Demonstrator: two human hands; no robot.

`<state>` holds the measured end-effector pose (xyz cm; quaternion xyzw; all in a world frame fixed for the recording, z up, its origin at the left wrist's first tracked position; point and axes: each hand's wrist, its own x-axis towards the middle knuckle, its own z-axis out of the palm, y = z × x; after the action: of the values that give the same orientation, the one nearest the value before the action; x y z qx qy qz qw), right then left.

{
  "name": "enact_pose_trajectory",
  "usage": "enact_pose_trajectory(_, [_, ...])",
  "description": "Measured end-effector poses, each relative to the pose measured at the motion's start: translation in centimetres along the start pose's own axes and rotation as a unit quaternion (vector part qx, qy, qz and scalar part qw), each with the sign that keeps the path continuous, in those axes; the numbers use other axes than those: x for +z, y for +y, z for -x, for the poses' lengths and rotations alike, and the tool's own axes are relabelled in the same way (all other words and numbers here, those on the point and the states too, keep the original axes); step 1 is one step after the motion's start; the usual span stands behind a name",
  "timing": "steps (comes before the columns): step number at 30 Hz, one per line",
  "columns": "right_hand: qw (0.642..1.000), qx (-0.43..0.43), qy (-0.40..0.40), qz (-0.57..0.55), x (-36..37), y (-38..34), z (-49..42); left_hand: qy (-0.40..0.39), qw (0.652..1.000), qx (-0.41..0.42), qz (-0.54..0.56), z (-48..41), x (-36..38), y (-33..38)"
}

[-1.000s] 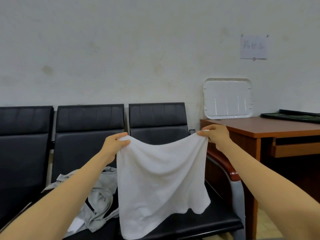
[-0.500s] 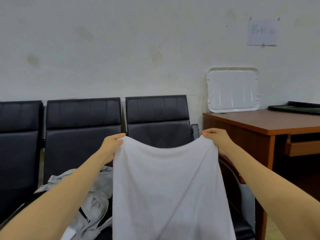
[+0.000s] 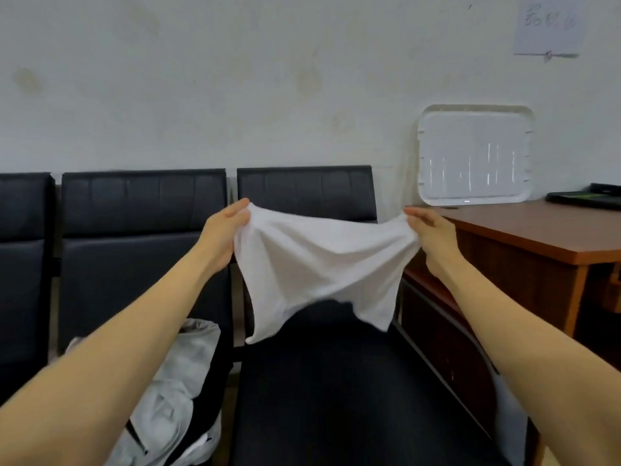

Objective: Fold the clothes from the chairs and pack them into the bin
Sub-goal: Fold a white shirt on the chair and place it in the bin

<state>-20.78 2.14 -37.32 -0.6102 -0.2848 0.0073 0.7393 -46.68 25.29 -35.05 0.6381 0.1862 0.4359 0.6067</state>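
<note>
- Holding a white cloth (image 3: 322,270) stretched in mid-air above the seat of the black chair (image 3: 336,398), in front of its backrest; lower edge blurred, hanging clear of the seat.
- Probably light, soft and limp; sags wherever unsupported; neither slippery nor fragile; best taken at the two top corners, as now, to keep the edge taut for folding.
- Left hand (image 3: 223,237) above the chair's left edge, pinching one top corner; right hand (image 3: 433,237) above its right edge, pinching the other; both forearms extended, spread wide.
- Crumpled grey garment (image 3: 174,391) on the seat left of the chair; wooden desk (image 3: 537,237) just right of it; no bin in view.
</note>
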Motion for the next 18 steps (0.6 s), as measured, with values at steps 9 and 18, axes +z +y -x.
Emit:
enact_pose_trajectory(9, [0.96,0.21,-0.07,0.17,-9.1,15.5,14.7,-0.038,0.962,-0.249,-0.104,18.0,-5.2,-16.8])
enact_pose_trajectory(18, [0.905,0.263,-0.099,0.318,-13.1,18.9,22.8,-0.039,0.926,-0.337,-0.164,26.2,-6.4,-21.7])
